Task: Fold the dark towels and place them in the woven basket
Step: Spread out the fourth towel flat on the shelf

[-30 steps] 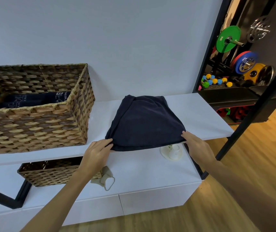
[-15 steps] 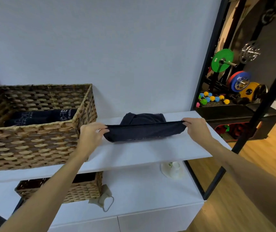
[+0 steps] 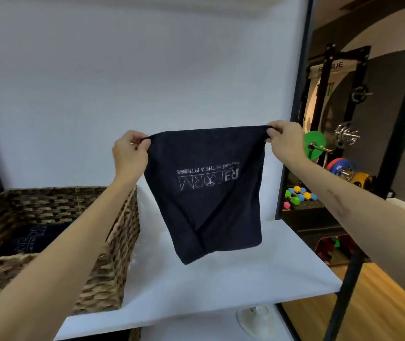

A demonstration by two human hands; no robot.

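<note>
While the towel hangs, the basket stands left.

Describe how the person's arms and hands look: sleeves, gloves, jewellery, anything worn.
Both forearms are bare as far as the frame shows; no sleeves reach into view. The left hand and right hand wear no gloves, and no rings, watch or bracelets are visible on them.

Upside-down "REFORM", "THE A FITNESS" on dark towel; "ROGUE" on rack.
</note>
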